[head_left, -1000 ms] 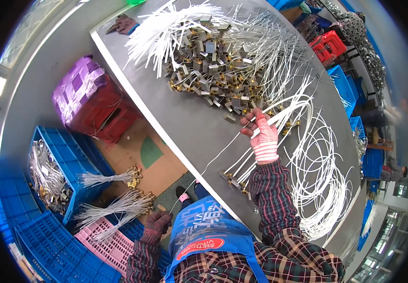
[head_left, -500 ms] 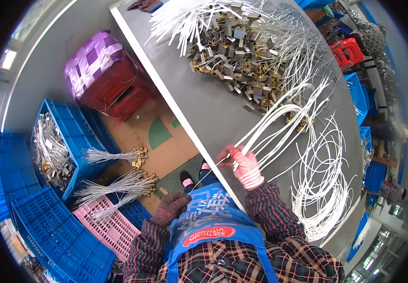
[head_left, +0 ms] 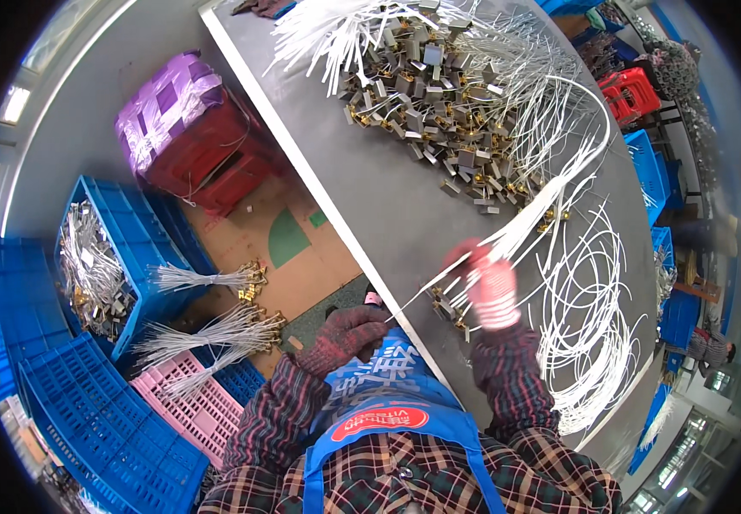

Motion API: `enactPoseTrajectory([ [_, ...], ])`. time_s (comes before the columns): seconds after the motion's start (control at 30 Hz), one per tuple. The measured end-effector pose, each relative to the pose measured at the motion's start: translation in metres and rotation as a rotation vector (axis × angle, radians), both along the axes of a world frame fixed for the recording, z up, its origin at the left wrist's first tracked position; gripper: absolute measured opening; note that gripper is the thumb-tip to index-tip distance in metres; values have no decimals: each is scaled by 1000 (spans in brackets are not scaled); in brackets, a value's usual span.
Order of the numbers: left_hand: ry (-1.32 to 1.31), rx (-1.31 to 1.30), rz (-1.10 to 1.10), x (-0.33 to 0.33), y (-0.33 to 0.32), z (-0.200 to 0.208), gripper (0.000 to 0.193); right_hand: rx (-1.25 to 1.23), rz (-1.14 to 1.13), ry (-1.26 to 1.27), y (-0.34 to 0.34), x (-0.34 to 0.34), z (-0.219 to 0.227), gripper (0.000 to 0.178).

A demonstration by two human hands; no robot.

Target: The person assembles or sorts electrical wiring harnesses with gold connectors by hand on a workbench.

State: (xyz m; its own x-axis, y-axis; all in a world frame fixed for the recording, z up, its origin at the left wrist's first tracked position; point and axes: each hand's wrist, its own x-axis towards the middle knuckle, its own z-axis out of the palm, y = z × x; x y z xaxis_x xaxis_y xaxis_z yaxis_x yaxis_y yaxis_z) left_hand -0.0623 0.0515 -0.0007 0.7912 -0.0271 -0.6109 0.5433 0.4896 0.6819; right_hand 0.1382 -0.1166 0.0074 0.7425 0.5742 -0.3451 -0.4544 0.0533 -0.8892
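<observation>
My right hand (head_left: 492, 287), in a red-and-white striped glove and blurred by motion, is closed around a bundle of white cables (head_left: 535, 221) above the grey table. The bundle stretches away to the upper right and curves back at its far end. Small metal pieces (head_left: 449, 310) show just left of this hand, beside the table edge. My left hand (head_left: 353, 336), in a dark red glove, is closed at the apron by the table edge. Its fingertips pinch the end of a thin white strand (head_left: 417, 300) that runs up to the bundle.
A pile of metal box-shaped parts (head_left: 447, 111) with white cables covers the far table. Loose coiled white cables (head_left: 589, 343) lie at the right. On the left stand a blue crate (head_left: 143, 248), a pink crate (head_left: 190, 411) bearing tied cable bundles, and a red stool (head_left: 225, 158).
My right hand has moved right and slightly up, and the looped cables are drawn out straighter. My left hand has risen toward the table edge and taken the strand's end.
</observation>
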Motion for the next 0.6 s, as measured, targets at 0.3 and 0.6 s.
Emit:
enactPoseTrajectory([
  [0.3, -16, 35, -158, 68, -8, 4, 26, -66, -60, -74, -16, 0, -3, 42],
  [0.6, -120, 272, -459, 108, -10, -2, 25, -105, -57, -141, -31, 25, 0, 42],
])
